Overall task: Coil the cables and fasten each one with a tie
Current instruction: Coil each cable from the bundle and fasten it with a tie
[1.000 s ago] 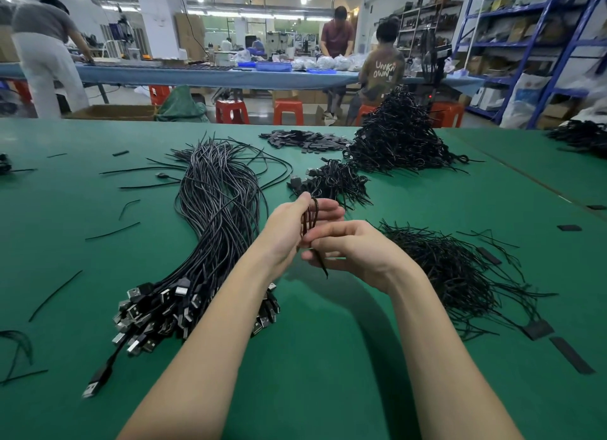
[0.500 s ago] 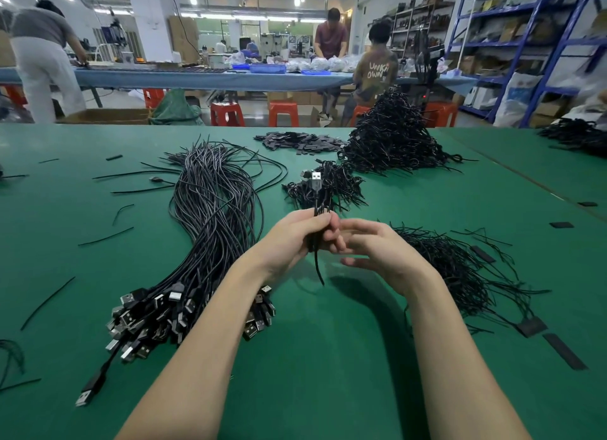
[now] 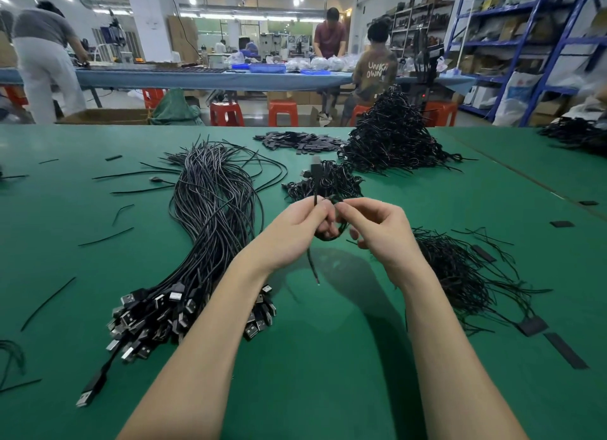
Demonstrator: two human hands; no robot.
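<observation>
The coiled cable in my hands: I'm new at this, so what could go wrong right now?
The coil looks loosely pinched between left hand and right hand, so it may spring open before it is tied. Its free end dangles below the hands and could snag the loose cable bundle beside it.
</observation>
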